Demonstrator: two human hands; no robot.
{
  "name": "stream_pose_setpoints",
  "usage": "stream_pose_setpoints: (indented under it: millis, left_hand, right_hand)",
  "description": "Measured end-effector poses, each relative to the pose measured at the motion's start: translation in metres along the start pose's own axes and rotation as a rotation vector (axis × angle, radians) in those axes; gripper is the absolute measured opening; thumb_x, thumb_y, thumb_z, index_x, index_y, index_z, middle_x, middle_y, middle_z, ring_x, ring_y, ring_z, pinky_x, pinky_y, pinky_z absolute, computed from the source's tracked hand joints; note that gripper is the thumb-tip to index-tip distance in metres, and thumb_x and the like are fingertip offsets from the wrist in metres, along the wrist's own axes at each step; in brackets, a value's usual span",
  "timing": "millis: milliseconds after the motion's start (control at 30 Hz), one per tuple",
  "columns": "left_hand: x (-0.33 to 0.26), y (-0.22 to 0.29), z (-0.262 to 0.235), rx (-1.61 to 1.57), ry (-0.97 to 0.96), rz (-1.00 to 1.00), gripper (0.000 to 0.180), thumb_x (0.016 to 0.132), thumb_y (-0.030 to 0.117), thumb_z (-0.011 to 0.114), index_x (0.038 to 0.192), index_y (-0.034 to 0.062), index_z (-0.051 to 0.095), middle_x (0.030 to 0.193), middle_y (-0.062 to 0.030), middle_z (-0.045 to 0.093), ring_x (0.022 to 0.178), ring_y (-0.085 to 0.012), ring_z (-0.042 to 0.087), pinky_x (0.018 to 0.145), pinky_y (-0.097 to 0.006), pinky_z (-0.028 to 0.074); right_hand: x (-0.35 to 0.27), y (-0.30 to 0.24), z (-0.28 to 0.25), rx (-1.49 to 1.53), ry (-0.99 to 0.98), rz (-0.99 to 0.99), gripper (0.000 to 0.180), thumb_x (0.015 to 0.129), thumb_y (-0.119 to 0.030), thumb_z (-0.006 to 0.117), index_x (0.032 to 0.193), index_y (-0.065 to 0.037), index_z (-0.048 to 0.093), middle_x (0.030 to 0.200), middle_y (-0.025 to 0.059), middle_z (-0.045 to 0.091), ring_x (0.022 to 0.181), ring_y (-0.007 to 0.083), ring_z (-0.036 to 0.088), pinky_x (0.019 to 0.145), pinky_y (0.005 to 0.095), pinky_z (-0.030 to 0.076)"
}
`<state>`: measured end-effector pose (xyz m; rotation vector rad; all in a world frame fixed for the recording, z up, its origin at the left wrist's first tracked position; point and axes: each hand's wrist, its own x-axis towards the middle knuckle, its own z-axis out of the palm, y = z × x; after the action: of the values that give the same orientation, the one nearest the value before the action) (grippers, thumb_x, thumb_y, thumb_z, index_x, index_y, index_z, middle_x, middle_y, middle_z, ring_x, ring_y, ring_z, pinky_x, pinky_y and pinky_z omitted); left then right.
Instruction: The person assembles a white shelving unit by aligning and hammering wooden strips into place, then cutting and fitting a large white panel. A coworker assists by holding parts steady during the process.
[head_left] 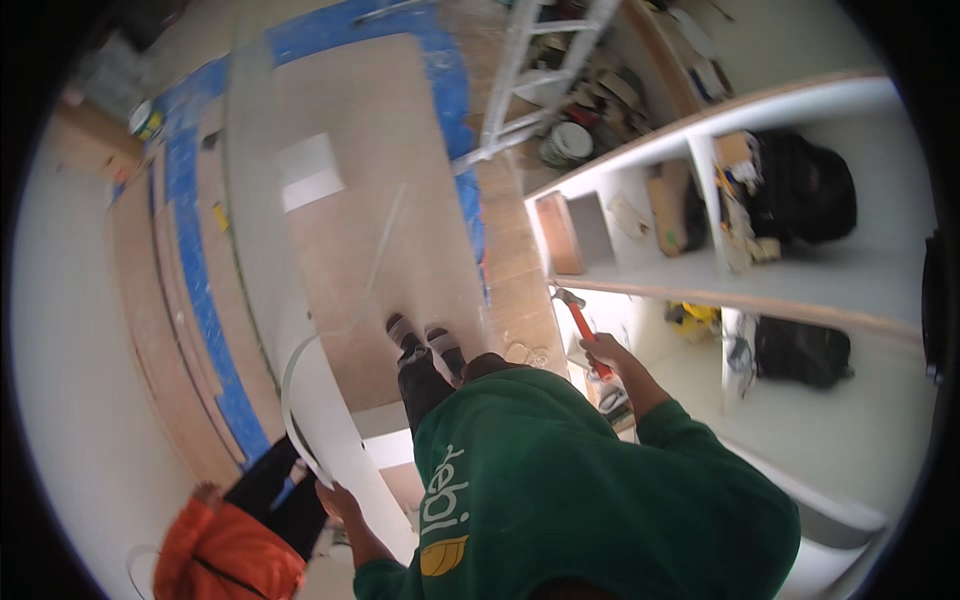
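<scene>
In my right hand (612,354) is a hammer (582,321) with a red handle and a metal head. Its head points up and to the left, beside the front edge of the white shelving. My left hand (341,503) is closed on the lower end of a thin, bendy white strip (288,385). From there the strip arcs upward over a white panel (330,410) and curls to the right at its top. The fingers of the left hand are partly hidden.
White shelving (640,282) on the right holds a black backpack (803,187), a dark bag and small items. My feet are on a large brown board (375,130). A ladder (540,75) and white bucket (570,143) stand beyond. A person in an orange jacket (225,550) is close at lower left.
</scene>
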<state>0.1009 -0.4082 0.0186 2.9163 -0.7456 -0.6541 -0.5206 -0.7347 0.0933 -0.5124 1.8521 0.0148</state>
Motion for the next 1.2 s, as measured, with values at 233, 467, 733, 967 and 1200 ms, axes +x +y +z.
stream_pose_setpoints:
  millis: [233, 467, 733, 967, 1200]
  left_hand:
    - [0.025, 0.038, -0.016, -0.007, -0.101, 0.024, 0.055, 0.088, 0.02, 0.066, 0.134, -0.0063, 0.05, 0.13, -0.0278, 0.058, 0.116, -0.043, 0.059, 0.098, -0.048, 0.047]
    - [0.037, 0.038, -0.013, 0.093, -0.081, -0.018, 0.051, 0.084, 0.011, 0.067, 0.13, -0.0059, 0.054, 0.121, -0.0266, 0.064, 0.11, -0.042, 0.063, 0.094, -0.046, 0.051]
    - [0.04, 0.043, -0.01, 0.11, 0.057, -0.167, 0.048, 0.093, 0.022, 0.065, 0.126, -0.0101, 0.054, 0.12, -0.0299, 0.063, 0.109, -0.0432, 0.063, 0.095, -0.047, 0.05]
    - [0.036, 0.033, -0.01, 0.258, 0.093, -0.112, 0.054, 0.097, 0.033, 0.059, 0.13, -0.0094, 0.055, 0.13, -0.0283, 0.059, 0.119, -0.041, 0.058, 0.103, -0.043, 0.044]
    - [0.029, 0.038, -0.009, 0.174, 0.164, -0.246, 0.055, 0.092, 0.03, 0.067, 0.132, -0.0055, 0.057, 0.132, -0.0249, 0.061, 0.125, -0.0363, 0.058, 0.108, -0.039, 0.042]
  right_hand:
    - [0.052, 0.027, 0.01, -0.02, 0.27, 0.03, 0.034, 0.087, -0.022, 0.069, 0.096, 0.01, 0.064, 0.071, 0.0112, 0.063, 0.051, 0.0207, 0.06, 0.042, 0.0387, 0.049]
    - [0.073, -0.077, -0.091, 0.083, 0.162, 0.074, 0.027, 0.092, -0.018, 0.063, 0.115, -0.004, 0.057, 0.069, 0.003, 0.051, 0.051, 0.0131, 0.051, 0.04, 0.0298, 0.042]
    - [0.221, -0.093, -0.171, 0.269, 0.553, -0.119, 0.038, 0.098, -0.023, 0.057, 0.13, -0.005, 0.047, 0.069, 0.003, 0.05, 0.045, 0.012, 0.044, 0.039, 0.0307, 0.038]
    - [0.37, -0.06, -0.287, -0.05, 0.649, -0.255, 0.053, 0.097, -0.037, 0.057, 0.138, -0.006, 0.046, 0.109, 0.0133, 0.054, 0.095, 0.0244, 0.051, 0.08, 0.0379, 0.043]
    - [0.403, -0.026, -0.281, -1.187, 0.179, -0.303, 0.038, 0.094, -0.023, 0.057, 0.123, 0.001, 0.061, 0.114, 0.0269, 0.066, 0.104, 0.0399, 0.065, 0.089, 0.0462, 0.051]
